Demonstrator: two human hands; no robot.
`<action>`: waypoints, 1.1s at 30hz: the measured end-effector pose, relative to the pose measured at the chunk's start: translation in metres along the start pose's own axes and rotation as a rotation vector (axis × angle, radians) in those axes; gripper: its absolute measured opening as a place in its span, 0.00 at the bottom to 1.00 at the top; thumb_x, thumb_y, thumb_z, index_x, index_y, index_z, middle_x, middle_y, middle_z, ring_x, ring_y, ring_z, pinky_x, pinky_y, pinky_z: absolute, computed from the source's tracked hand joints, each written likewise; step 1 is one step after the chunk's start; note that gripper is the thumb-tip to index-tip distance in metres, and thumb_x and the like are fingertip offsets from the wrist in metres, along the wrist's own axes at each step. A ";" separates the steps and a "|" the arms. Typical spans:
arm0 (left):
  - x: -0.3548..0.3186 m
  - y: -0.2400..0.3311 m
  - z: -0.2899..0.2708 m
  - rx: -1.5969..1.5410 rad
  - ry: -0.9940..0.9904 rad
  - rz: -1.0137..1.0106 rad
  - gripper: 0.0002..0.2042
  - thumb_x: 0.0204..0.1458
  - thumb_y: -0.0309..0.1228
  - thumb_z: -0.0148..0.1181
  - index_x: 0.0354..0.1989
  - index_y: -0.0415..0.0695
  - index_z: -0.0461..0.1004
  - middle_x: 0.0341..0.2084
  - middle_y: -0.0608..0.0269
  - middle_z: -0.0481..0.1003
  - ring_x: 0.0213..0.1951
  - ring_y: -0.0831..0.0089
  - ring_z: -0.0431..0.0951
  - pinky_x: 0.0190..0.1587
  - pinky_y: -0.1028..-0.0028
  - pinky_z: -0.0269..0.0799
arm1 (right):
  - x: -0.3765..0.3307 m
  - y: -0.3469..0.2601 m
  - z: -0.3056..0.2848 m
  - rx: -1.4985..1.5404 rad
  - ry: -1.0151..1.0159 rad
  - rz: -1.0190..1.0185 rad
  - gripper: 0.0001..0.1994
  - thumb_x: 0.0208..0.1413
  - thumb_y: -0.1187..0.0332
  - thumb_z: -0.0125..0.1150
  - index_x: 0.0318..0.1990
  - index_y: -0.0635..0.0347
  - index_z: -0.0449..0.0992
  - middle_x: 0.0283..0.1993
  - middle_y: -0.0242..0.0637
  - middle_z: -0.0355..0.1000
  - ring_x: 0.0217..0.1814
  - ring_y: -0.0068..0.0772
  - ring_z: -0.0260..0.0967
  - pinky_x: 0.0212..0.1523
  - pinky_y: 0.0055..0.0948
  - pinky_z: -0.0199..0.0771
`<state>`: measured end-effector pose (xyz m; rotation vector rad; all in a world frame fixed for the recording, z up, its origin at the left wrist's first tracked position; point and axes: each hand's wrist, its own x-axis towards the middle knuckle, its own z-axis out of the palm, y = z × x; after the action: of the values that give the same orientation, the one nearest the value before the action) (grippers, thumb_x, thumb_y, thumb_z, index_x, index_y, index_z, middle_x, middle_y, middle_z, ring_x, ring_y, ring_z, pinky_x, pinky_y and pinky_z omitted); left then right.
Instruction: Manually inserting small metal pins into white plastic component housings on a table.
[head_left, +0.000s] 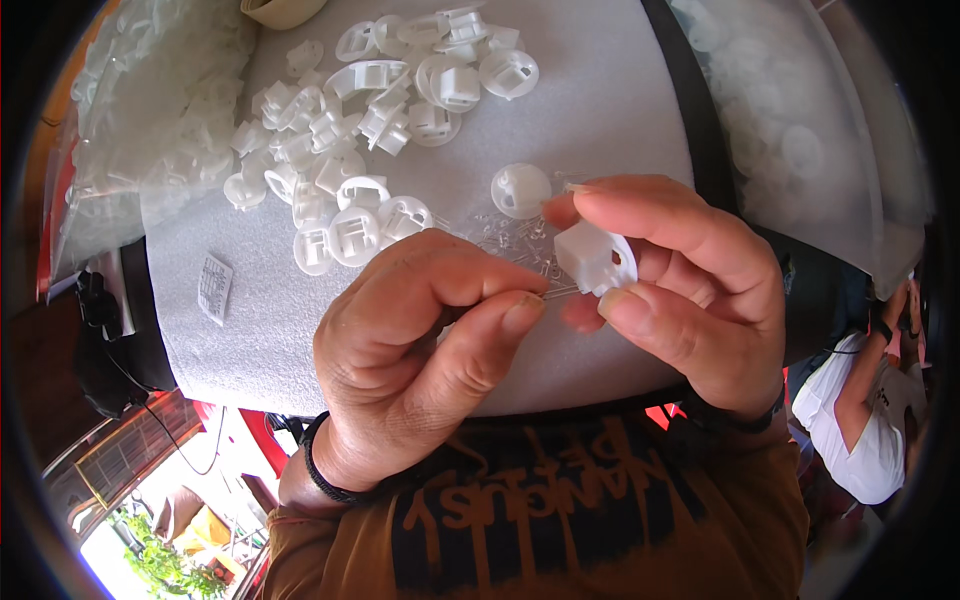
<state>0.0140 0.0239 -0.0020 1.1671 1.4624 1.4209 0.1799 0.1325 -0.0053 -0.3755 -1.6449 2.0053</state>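
Right hand (690, 290): pinches white part (596, 259), hole turned toward the pin for easy entry.
Left hand (420, 340): pinches pin (556, 292), tip at the part's 8 o'clock.
Pile (370, 130): loose parts at 11 o'clock.

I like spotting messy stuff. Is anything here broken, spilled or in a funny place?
Nothing looks broken. The white plastic parts lie in a loose, jumbled heap on the grey foam mat, some flipped over, and one round part sits apart from it. A small paper slip lies askew near the mat's left edge.
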 end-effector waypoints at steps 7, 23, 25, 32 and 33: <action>-0.001 0.001 0.000 -0.039 -0.007 -0.011 0.10 0.53 0.32 0.54 0.31 0.35 0.72 0.23 0.59 0.70 0.15 0.83 0.64 0.18 0.84 0.59 | -0.001 -0.010 0.003 0.125 0.035 0.244 0.22 0.55 0.70 0.52 0.57 0.66 0.60 0.53 0.50 0.64 0.40 0.28 0.69 0.38 0.24 0.73; -0.003 0.000 -0.002 -0.031 0.002 -0.011 0.10 0.52 0.31 0.56 0.31 0.34 0.73 0.22 0.61 0.70 0.17 0.84 0.65 0.19 0.84 0.60 | 0.000 -0.008 0.006 0.056 0.032 0.235 0.22 0.55 0.68 0.53 0.57 0.64 0.61 0.53 0.48 0.63 0.40 0.29 0.69 0.38 0.27 0.72; -0.002 0.001 -0.002 -0.019 -0.007 -0.013 0.10 0.52 0.31 0.56 0.31 0.34 0.73 0.23 0.61 0.70 0.17 0.84 0.65 0.19 0.84 0.60 | 0.000 -0.006 0.007 -0.122 0.045 0.054 0.22 0.53 0.74 0.53 0.56 0.67 0.62 0.54 0.48 0.61 0.50 0.35 0.66 0.41 0.29 0.72; -0.001 0.000 -0.003 -0.002 -0.081 -0.024 0.08 0.52 0.29 0.56 0.32 0.35 0.72 0.25 0.62 0.70 0.18 0.83 0.65 0.21 0.84 0.60 | 0.001 -0.002 0.001 -0.505 -0.072 -0.240 0.20 0.49 0.81 0.54 0.53 0.69 0.66 0.53 0.50 0.60 0.55 0.40 0.63 0.47 0.29 0.69; -0.001 0.000 -0.003 -0.003 -0.082 -0.024 0.08 0.52 0.29 0.56 0.32 0.35 0.72 0.25 0.62 0.70 0.18 0.83 0.65 0.21 0.84 0.60 | 0.001 -0.003 0.002 -0.528 -0.079 -0.230 0.20 0.49 0.80 0.54 0.53 0.69 0.66 0.53 0.50 0.61 0.55 0.40 0.63 0.48 0.30 0.68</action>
<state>0.0112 0.0219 -0.0022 1.1888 1.4124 1.3425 0.1787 0.1317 -0.0020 -0.2748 -2.1530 1.4192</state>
